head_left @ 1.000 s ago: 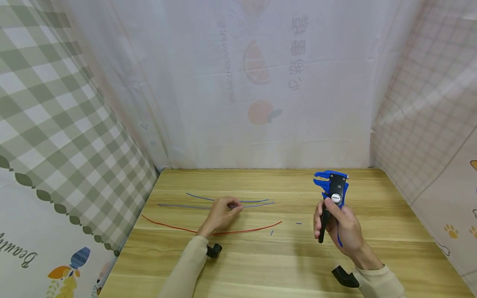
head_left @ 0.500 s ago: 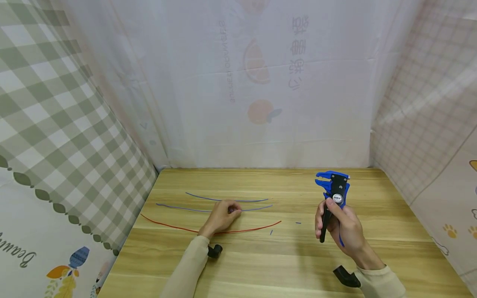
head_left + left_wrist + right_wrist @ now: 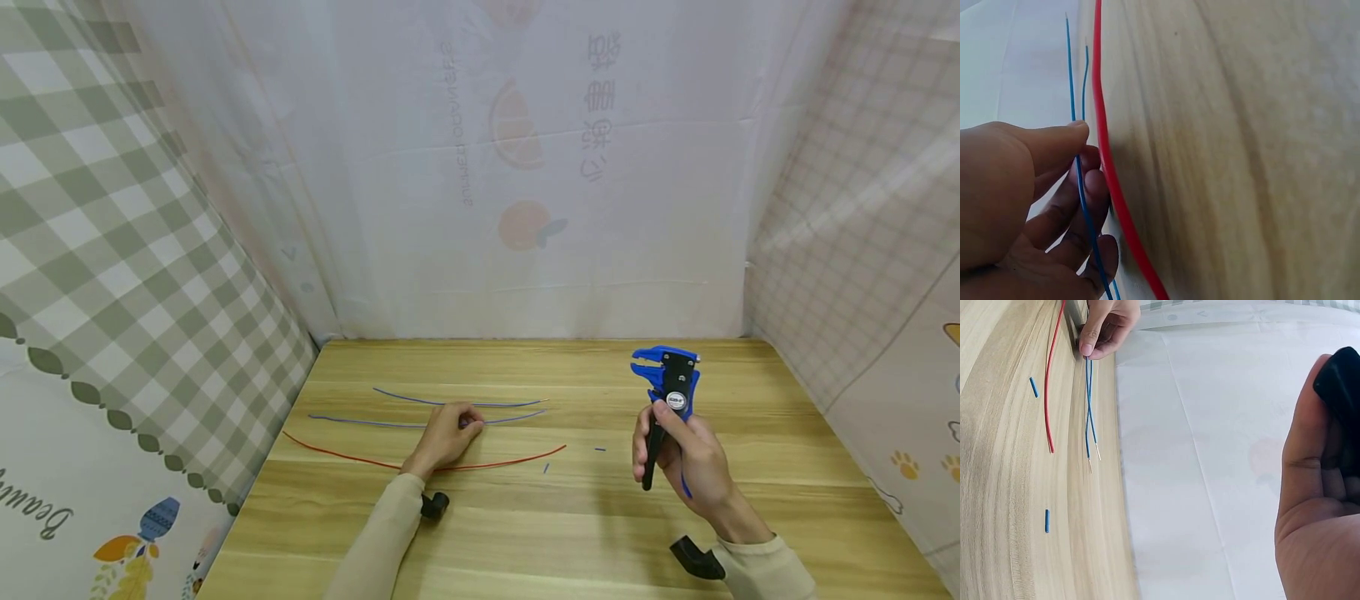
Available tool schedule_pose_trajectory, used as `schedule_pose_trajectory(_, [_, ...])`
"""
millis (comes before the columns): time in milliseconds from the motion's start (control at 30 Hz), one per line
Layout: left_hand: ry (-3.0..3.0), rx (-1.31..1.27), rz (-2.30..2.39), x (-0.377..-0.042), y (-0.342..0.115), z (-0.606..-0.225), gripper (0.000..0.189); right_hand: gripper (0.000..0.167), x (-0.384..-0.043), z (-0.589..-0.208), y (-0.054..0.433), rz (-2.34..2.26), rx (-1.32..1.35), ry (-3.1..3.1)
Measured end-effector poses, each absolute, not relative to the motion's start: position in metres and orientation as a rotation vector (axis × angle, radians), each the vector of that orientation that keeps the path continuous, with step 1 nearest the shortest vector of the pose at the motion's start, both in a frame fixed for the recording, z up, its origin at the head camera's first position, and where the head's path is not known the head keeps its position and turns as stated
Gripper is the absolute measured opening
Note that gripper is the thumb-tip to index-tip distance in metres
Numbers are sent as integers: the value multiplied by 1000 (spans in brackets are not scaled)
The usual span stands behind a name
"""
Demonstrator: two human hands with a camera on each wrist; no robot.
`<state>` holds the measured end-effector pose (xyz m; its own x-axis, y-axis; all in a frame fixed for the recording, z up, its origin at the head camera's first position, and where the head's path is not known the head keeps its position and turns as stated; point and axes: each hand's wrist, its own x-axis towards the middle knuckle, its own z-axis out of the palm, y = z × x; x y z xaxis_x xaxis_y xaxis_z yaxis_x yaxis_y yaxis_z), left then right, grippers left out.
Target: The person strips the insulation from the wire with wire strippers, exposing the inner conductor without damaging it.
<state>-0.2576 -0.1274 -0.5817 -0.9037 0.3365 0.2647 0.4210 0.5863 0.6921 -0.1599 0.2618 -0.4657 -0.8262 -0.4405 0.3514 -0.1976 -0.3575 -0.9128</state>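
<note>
Wood-grain table (image 3: 555, 542): at ten o'clock the left hand (image 3: 446, 433) pinches a blue wire (image 3: 513, 417), a second blue wire (image 3: 502, 406) beyond; at three, the right hand (image 3: 699, 458) grips a wire stripper (image 3: 678, 371).

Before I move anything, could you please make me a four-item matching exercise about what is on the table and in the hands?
Column one:
1. Blue-and-black tool
2. Red wire
3. Short blue pieces
4. Left hand

Column two:
A. In two separate spots on the table
B. Pinching a blue wire
C. Gripped by the right hand
D. Lying in one long curve

Right pairs: 1-C, 2-D, 3-A, 4-B.
</note>
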Motion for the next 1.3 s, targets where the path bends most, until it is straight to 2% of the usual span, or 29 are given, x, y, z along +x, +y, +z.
schedule_pose_trajectory(133, [-2691, -654, -1183, -265, -128, -591, 8, 48, -160, -465, 262, -2310, -844, 1674])
schedule_pose_trajectory(367, [-2822, -514, -1158, -253, -119, -566, 7, 48, -161, -465, 262, -2315, -855, 1648])
schedule_pose_trajectory(633, [-2789, -531, -1063, -254, -115, -566, 7, 51, -165, -470, 262, -2356, -1025, 1517])
schedule_pose_trajectory(1300, [-2801, -487, -1056, -255, -113, -568, 6, 52, -164, -473, 264, -2348, -1002, 1497])
